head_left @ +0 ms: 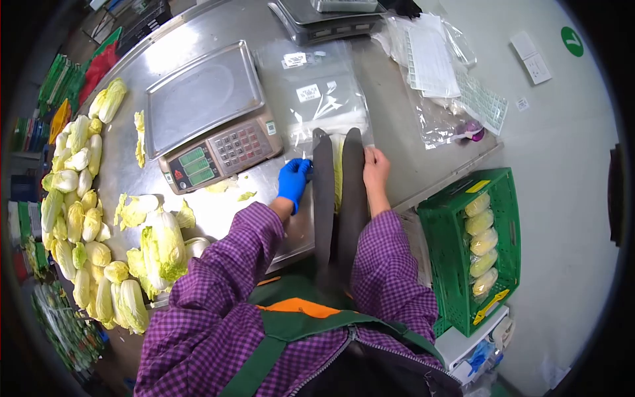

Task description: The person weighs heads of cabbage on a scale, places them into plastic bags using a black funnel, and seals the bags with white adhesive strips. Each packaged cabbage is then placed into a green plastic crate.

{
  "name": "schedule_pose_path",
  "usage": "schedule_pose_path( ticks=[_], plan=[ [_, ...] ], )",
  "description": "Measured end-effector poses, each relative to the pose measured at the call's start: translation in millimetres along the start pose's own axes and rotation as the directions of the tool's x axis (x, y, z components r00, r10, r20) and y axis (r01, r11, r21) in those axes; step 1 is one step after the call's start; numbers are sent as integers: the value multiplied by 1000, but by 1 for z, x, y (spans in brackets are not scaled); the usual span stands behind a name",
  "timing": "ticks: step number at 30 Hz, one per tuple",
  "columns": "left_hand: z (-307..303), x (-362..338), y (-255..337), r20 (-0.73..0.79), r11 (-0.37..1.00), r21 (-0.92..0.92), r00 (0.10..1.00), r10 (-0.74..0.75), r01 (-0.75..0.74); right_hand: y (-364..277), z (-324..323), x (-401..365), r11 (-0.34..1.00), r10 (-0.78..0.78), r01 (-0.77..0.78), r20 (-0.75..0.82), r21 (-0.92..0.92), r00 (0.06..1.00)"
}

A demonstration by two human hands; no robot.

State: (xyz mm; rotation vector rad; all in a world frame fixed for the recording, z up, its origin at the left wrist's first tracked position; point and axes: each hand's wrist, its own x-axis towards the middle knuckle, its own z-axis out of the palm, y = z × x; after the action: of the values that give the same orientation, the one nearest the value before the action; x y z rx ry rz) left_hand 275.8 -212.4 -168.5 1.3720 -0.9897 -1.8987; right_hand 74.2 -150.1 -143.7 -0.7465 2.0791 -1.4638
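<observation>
**A:** Where's the cabbage?

**B:** The cabbage (pixel 339 165) lies dead centre on the steel table (pixel 390 119), wedged between two long dark strips. Only a pale yellow-green sliver shows. Its far end sits at the mouth of a clear bag (pixel 327 99), which lies flat at twelve o'clock from it.

**A:** And the hands?

**B:** The left hand (pixel 293 182), in a blue glove, has its fingers curled tight on the outer edge of the left strip (pixel 323 198). The right hand (pixel 376 169), bare, lies against the outer edge of the right strip (pixel 353 192). Whether it clasps the strip or the bag's lip I cannot tell.

**A:** Anything readable?

**B:** Little. The bag bears small white labels, their print too fine to read. The scale (pixel 205 112) at ten o'clock shows green display windows and a keypad, with no legible figures. The label sheets (pixel 430 59) at one o'clock are too small as well. A round green sticker (pixel 572 41) at two o'clock carries a white mark.

**A:** Edges and room?

**B:** The near table edge runs just below the wrists, and the strips overhang it toward the body. A green crate (pixel 493 198) of wrapped cabbages stands past the edge at four o'clock. Loose leaves (pixel 139 208) and a heap of cabbages (pixel 79 198) fill nine o'clock. Bare steel lies between the bag and the label sheets.
</observation>
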Motion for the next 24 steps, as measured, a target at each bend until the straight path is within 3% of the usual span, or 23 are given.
schedule_pose_path(
  ticks=[2,4,6,7,9,10,12,13,14,15,16,17,18,19,21,22,23,24],
  plan=[
    [-16,-26,-8,91,876,378,954,286,-299,-14,-18,-37,972,-42,52,49,-229,998],
    [-35,-79,-6,174,897,362,964,201,-252,-9,-43,-89,967,-40,57,70,-247,997],
    [-47,-122,-2,265,975,141,956,129,-171,-11,-63,-139,960,-6,39,119,-277,993],
    [-49,-128,13,261,976,137,957,130,-170,-28,-65,-140,959,-7,42,124,-280,992],
    [-49,-128,53,330,980,7,926,184,-198,-73,-68,-132,993,-16,30,117,-113,993],
    [-47,-124,77,366,958,-21,889,275,-287,-87,-69,-116,997,1,-12,146,78,989],
    [-45,-128,128,326,926,-67,869,373,-373,-98,-64,-100,978,-206,206,22,-36,978],
    [-52,-124,141,362,920,-92,848,386,-380,-124,-57,-95,958,-105,94,26,270,994],
    [-63,-121,149,395,919,-113,831,391,-378,-148,-52,-95,837,-3,-35,68,546,998],
    [-75,-111,149,429,915,-114,811,397,-388,-152,-51,-95,797,10,-60,86,601,996],
    [-82,-104,150,482,907,-128,774,411,-402,-158,-48,-97,837,-47,-19,106,548,993],
    [-83,-91,147,511,750,48,662,549,-660,-160,-49,-99,816,-41,-48,142,576,989],
    [-83,-77,140,567,500,206,519,640,-841,-160,-50,-105,795,-34,-81,177,601,984],
    [-81,-64,125,569,506,202,521,636,-839,-172,-48,-119,798,-28,-83,174,597,984],
    [-69,-40,102,610,692,68,578,541,-719,-219,-47,-145,910,-368,349,47,221,929],
    [-61,-41,110,612,700,58,579,538,-712,-235,-52,-149,915,-362,346,47,208,931],
    [-53,-46,129,707,565,119,469,529,-817,-248,-58,-150,705,-704,706,60,-70,708],
    [-46,-49,140,796,399,154,352,493,-904,-257,-64,-150,305,-910,900,182,-311,372]
  ],
)
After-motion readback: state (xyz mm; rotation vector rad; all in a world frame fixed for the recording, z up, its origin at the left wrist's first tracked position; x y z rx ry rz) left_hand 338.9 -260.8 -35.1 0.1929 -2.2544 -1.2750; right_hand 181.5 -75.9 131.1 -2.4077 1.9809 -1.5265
